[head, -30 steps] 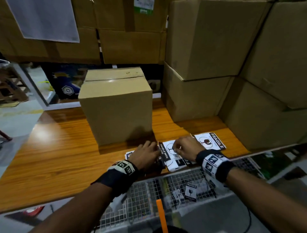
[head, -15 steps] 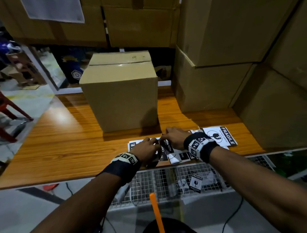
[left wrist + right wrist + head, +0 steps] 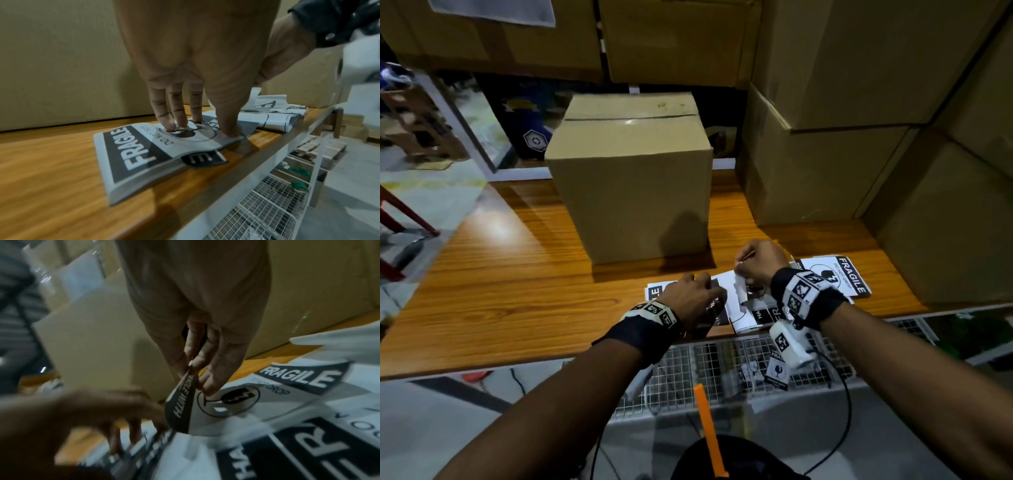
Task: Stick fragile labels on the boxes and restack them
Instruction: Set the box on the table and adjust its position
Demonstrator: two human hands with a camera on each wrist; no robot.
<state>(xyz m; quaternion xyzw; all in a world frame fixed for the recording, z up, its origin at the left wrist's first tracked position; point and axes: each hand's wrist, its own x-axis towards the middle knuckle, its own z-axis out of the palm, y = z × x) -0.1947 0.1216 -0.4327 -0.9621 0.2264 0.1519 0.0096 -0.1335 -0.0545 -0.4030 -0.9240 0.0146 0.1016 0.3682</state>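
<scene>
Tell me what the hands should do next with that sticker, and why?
Probably keep peeling. The right hand pinches the curled black-and-white fragile label, whose lower end still meets the sheet, while the left hand presses straight fingers on the white label sheets. Once it is free, it could go on the brown cardboard box, whose visible faces are bare.

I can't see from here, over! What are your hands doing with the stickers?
Left hand presses black-and-white paper fragile label sheet flat. Right hand pinches peeling black label strip. Plain brown cardboard box unlabelled; nothing blocking.
</scene>
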